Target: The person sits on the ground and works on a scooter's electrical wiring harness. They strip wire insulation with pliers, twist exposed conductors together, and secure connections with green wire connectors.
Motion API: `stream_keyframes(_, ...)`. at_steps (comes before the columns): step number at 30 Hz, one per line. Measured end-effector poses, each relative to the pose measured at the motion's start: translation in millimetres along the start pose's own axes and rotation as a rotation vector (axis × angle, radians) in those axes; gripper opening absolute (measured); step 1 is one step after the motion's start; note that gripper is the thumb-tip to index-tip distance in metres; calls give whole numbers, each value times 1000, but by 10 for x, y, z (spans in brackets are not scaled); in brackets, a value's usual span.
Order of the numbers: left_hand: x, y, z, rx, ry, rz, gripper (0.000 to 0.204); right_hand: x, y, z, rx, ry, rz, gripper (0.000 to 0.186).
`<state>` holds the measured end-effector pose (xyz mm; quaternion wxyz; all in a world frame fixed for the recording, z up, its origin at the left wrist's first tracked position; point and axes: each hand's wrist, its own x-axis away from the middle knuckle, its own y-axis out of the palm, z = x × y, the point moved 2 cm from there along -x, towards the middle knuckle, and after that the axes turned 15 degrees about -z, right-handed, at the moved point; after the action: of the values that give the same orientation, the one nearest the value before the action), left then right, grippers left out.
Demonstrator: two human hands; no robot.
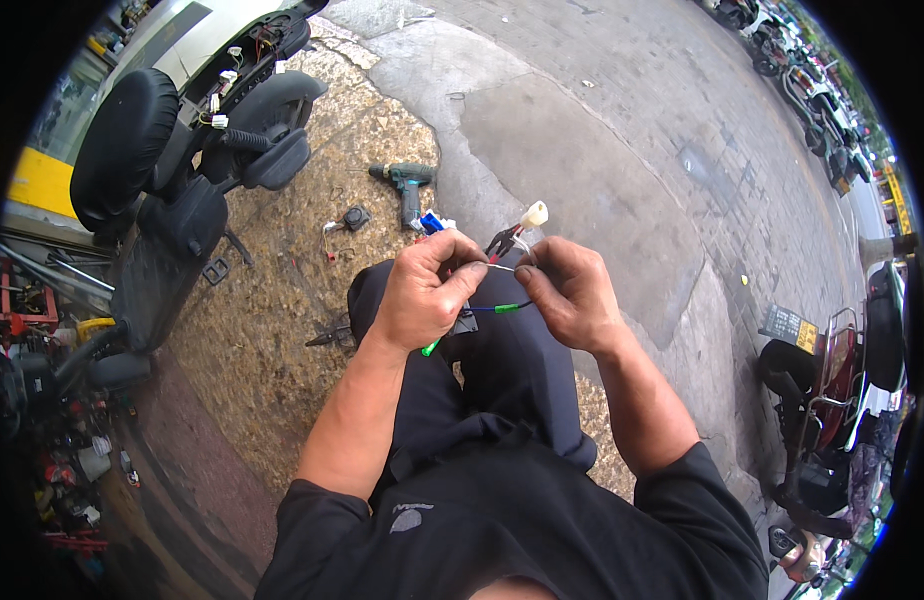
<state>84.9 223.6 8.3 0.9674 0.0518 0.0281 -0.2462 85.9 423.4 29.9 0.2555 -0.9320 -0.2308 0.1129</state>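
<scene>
Over my dark-trousered lap, my left hand pinches a thin pale wire, and my right hand pinches it a short way to the right, thumb and finger closed. Dark wires and a white plug stick up behind my fingers. A blue wire with a green sleeve runs below between my hands. A blue connector shows just above my left hand, and a bright green piece hangs under it. Part of the wiring is hidden by my fingers.
A drill and a small black part with a plug lie on rough ground ahead. A partly stripped black scooter stands at the left beside jumbled parts. Scooters are parked at the right, more at the upper right.
</scene>
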Motion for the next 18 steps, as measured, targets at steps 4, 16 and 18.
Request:
stream_keyframes(4,-23,-35,181,-268,50,-93,36,-5,-10,-36,-119,71,-85,8)
stream_keyframes(16,-80,35,350,-826,320,-189,13,-30,25,-98,-243,-59,-212,10)
stream_keyframes(18,-57,38,366,-783,335,-188,13,-11,0,-141,-164,-67,-223,11)
